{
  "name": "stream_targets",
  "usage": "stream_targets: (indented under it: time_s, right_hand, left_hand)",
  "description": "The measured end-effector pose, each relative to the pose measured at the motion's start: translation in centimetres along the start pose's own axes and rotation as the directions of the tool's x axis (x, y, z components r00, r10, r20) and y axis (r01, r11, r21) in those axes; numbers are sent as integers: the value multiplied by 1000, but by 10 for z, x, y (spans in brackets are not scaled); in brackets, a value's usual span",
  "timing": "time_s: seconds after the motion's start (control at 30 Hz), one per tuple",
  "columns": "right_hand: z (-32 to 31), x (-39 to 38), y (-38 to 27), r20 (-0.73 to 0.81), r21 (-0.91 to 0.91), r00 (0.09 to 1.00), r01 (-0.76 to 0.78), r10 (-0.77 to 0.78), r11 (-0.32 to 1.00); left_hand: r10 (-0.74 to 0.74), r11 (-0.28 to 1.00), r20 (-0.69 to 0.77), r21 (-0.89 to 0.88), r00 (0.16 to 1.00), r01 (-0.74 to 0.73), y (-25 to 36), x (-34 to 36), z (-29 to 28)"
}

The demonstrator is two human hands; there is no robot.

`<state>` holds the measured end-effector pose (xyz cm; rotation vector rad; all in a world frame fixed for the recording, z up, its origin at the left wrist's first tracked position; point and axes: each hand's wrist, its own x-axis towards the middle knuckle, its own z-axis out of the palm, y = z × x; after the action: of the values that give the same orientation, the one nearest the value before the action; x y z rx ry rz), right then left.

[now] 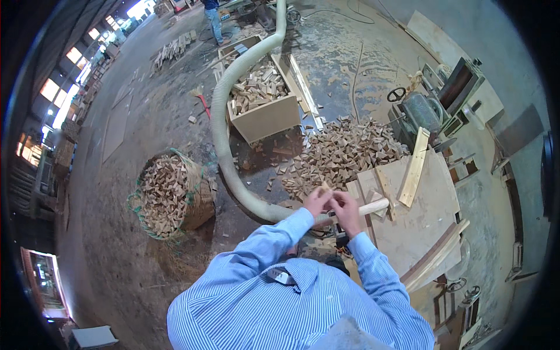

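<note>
My left hand (315, 201) and my right hand (347, 213) are close together in front of my chest, beside the left edge of the wooden work table (431, 216). Between their closed fingertips is a small wood block (326, 186), mostly covered by the fingers. Just right of my right hand, a pale rounded bar (373, 207) reaches over the table edge; its other end is hidden behind the hand. Beyond my hands, a large heap of small cut wood blocks (344, 151) lies on the floor.
A ribbed hose (224, 146) curves past on the left. Left of it stands a woven basket (198, 201) full of blocks; a wooden box (268, 119) of offcuts stands farther ahead. A plank (414, 169) lies on the table, near a machine (423, 111). Another person (214, 23) stands far off.
</note>
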<state>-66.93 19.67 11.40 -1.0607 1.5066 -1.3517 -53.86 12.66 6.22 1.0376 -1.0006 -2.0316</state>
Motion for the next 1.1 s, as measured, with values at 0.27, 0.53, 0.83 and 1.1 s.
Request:
stream_targets:
  time_s: [0.27, 0.53, 0.83, 1.1]
  right_hand:
    - [75, 7, 11, 237, -705, 946, 325, -223, 631]
    - [93, -9, 31, 216, -868, 976, 180, 25, 462]
    - [119, -10, 27, 143, -908, 990, 132, -2, 397]
    - [130, -9, 24, 137, -895, 989, 146, -52, 420]
  left_hand:
    - [4, 990, -405, 130, 914, 53, -32, -103, -265]
    - [-423, 160, -699, 569, 577, 807, -159, -310, -417]
    - [-395, 253, -514, 735, 761, 628, -174, -286, -394]
    - [-250, 416, -592, 649, 766, 637, -123, -181, -406]
